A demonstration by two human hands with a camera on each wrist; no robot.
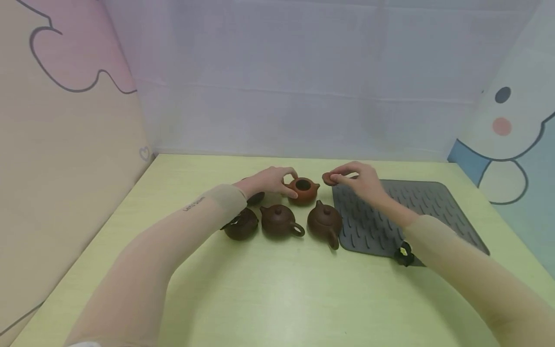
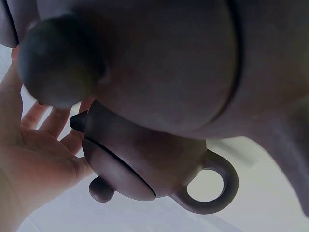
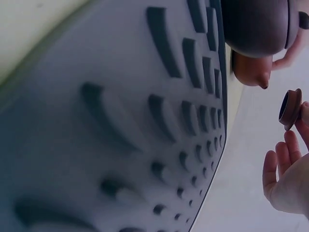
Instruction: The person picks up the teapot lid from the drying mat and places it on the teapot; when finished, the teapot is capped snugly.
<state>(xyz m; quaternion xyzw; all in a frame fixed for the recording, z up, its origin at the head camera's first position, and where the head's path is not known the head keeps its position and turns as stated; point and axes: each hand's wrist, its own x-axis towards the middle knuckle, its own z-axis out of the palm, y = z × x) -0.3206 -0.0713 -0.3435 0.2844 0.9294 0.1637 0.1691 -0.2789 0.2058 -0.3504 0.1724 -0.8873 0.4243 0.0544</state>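
A reddish-brown teapot (image 1: pixel 305 195) stands uncovered at the back of the table, its dark opening facing up and its spout to the right. My left hand (image 1: pixel 270 180) holds it from the left, thumb and fingers about its handle side. To the right of the spout, my right hand (image 1: pixel 363 182) pinches a small round teapot lid (image 1: pixel 328 179) above the table. In the right wrist view the lid (image 3: pixel 290 108) is tilted, its hollow underside turned away from the hand. Dark brown teapots hide the left fingertips in the left wrist view.
Two lidded dark brown teapots (image 1: pixel 277 221) (image 1: pixel 325 221) stand in front of the reddish one. Another dark teapot (image 1: pixel 240 227) and a partly hidden dark one (image 1: pixel 257 198) are by the left forearm. A grey ridged mat (image 1: pixel 368 226) lies under the right arm.
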